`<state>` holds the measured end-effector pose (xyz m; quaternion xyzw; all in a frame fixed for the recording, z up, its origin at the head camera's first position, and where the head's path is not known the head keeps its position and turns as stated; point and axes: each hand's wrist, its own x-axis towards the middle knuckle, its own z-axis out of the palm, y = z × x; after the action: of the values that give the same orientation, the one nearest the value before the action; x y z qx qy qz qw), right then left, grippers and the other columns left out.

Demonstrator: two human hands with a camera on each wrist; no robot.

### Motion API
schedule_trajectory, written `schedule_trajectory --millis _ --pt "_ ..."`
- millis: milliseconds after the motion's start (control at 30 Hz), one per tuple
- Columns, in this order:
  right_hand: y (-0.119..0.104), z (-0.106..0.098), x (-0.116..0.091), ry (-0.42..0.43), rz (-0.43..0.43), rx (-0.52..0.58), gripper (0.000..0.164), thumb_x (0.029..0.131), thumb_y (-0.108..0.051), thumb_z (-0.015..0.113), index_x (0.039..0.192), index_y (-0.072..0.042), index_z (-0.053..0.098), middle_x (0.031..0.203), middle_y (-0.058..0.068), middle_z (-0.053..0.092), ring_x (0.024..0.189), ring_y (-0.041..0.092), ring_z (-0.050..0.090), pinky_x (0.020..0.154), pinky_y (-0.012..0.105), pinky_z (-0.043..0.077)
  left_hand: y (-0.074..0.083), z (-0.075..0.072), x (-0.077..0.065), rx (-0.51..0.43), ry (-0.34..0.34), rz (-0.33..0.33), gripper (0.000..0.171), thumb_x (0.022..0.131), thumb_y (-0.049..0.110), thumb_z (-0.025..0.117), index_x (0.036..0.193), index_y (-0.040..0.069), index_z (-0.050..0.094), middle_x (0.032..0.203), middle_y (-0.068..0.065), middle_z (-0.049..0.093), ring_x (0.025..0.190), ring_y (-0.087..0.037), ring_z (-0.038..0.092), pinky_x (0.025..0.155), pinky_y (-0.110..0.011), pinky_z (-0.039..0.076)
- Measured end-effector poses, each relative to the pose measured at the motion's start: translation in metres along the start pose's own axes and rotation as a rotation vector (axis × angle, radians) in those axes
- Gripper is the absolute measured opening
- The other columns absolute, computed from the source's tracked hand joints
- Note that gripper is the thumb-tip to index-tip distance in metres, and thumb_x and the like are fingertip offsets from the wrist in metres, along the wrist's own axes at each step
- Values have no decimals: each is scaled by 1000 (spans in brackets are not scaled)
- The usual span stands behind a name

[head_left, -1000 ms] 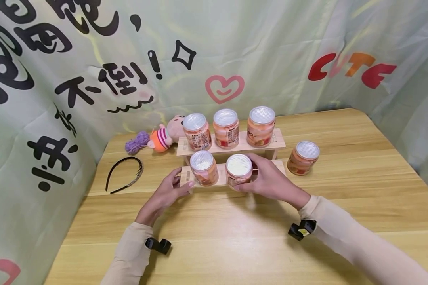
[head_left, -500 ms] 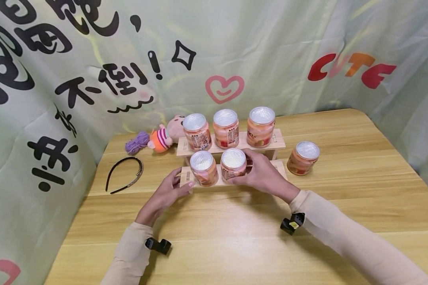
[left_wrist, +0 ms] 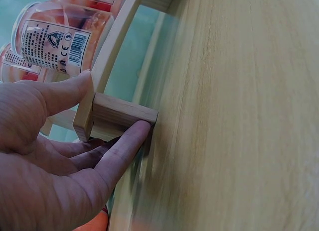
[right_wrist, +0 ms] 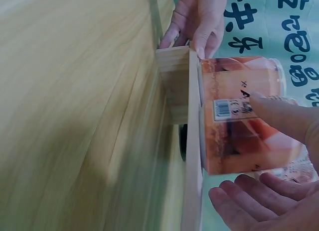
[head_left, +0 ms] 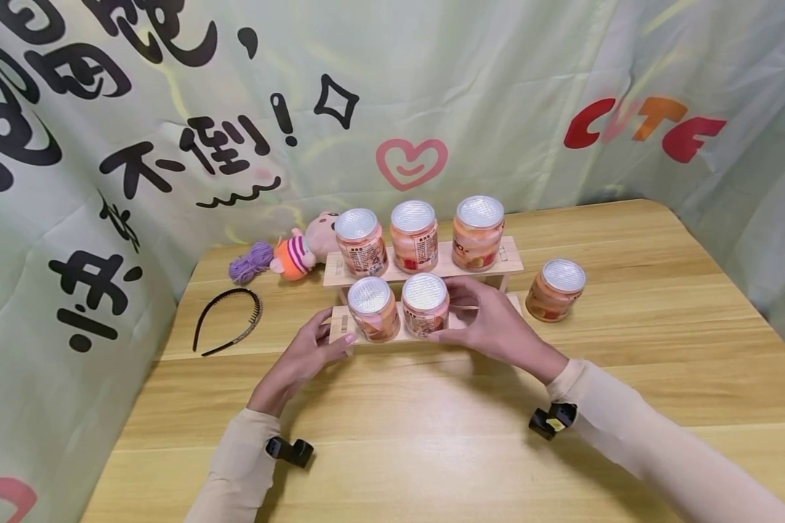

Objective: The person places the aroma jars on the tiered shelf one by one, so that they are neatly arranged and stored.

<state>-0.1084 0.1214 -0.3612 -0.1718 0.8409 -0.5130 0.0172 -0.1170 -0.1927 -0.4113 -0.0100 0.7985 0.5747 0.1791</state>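
A two-tier wooden rack (head_left: 339, 328) stands on the table. My left hand (head_left: 309, 350) holds the left end of its lower tier; in the left wrist view the thumb lies at the board's edge and a finger touches the leg (left_wrist: 124, 109). On that tier stand two silver-lidded fruit jars, a left jar (head_left: 374, 311) and a right jar (head_left: 425, 306), side by side. My right hand (head_left: 490, 319) is around the right jar's right side. In the right wrist view its thumb overlaps the jar (right_wrist: 244, 146), while the spread fingers (right_wrist: 234, 201) stand apart from it.
Three more jars line the upper tier (head_left: 510, 258), including a middle jar (head_left: 415, 236). Another jar (head_left: 554, 290) stands on the table, right of the rack. To the left lie a black headband (head_left: 203, 312), purple yarn (head_left: 251, 263) and a plush doll (head_left: 294, 256). A printed curtain (head_left: 497, 109) hangs behind.
The right jar has shifted left, closer to the left jar. My right hand moved left with it, then drew back slightly to the right and loosened. The left hand stays put.
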Motion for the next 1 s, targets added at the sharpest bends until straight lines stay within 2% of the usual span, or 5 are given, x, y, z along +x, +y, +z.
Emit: schedule_trajectory --millis 467,633,733,867,1000 --pt "-1 -47 -54 102 -3 -112 70 74 -14 93 132 4 58 130 21 63 110 40 66 93 47 56 -1 -1 0 -28 -13 13 75 98 12 67 158 1 23 142 -31 50 122 -37 57 97 -38 55" --pt "3 -62 -69 155 16 -130 69 75 -15 92 133 2 58 130 21 64 110 41 65 91 22 55 0 -1 -1 -37 -17 16 75 98 13 66 158 0 22 142 -32 49 121 -36 58 97 -39 55" --pt "8 -68 -77 180 29 -124 69 76 -14 91 134 2 58 129 20 64 109 20 67 87 8 49 0 -1 -1 -28 -13 17 75 98 13 67 158 1 23 141 -31 50 120 -35 58 96 -38 56" --pt "15 -77 -86 206 78 -124 66 78 -15 90 133 0 58 129 18 63 101 -9 58 85 7 50 -2 -1 0 -21 -8 13 74 98 13 67 157 2 25 140 -30 52 118 -35 59 94 -36 56" --pt "26 -88 -94 215 151 -137 64 80 -18 88 134 -2 57 133 17 60 100 -11 56 83 6 49 -2 0 1 -27 -6 5 75 97 13 68 158 3 25 141 -30 52 119 -35 59 95 -37 56"
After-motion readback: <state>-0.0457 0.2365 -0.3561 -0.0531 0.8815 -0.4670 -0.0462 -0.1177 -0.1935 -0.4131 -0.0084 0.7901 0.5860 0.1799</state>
